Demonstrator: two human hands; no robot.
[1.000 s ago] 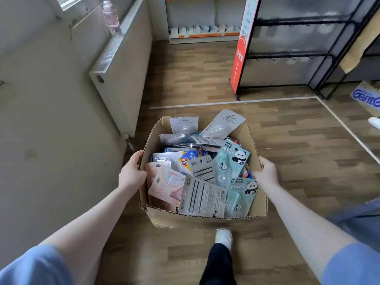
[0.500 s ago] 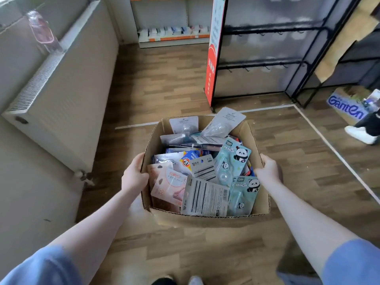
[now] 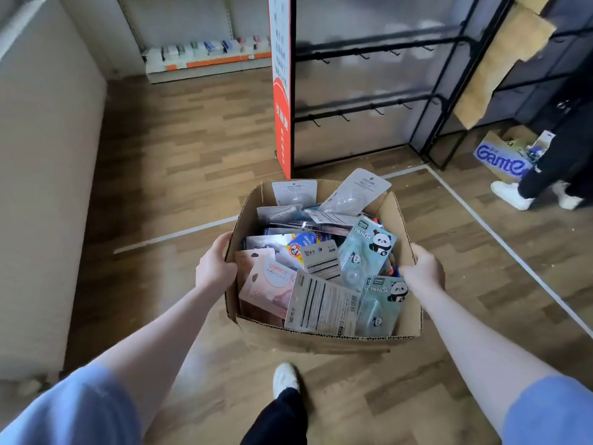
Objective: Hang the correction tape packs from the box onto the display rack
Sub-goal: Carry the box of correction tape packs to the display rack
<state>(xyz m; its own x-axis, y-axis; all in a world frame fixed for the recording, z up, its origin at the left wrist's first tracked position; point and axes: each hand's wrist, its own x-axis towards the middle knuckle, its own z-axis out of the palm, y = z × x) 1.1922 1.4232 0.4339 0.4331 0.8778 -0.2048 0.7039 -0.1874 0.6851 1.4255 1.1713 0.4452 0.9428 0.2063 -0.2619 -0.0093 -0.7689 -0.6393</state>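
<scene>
I carry an open cardboard box (image 3: 321,342) in front of me, above the wooden floor. My left hand (image 3: 214,268) grips its left wall and my right hand (image 3: 423,271) grips its right wall. The box is heaped with several correction tape packs: light blue panda packs (image 3: 369,252), a pink pack (image 3: 269,284) and a pack lying back side up with a barcode (image 3: 321,303). The black display rack (image 3: 369,104) stands ahead, its rows of hooks bare, with an orange and white side panel (image 3: 280,91).
A beige wall (image 3: 38,187) runs along my left. A low shelf (image 3: 205,59) with small items stands at the far back. At right another person's legs and white shoes (image 3: 513,194) stand by a printed carton (image 3: 500,159). White tape lines (image 3: 500,239) cross the floor.
I have walked and turned right with the box, so the rack is nearer and more central. The radiator has left the view. Both hands keep the same hold.
</scene>
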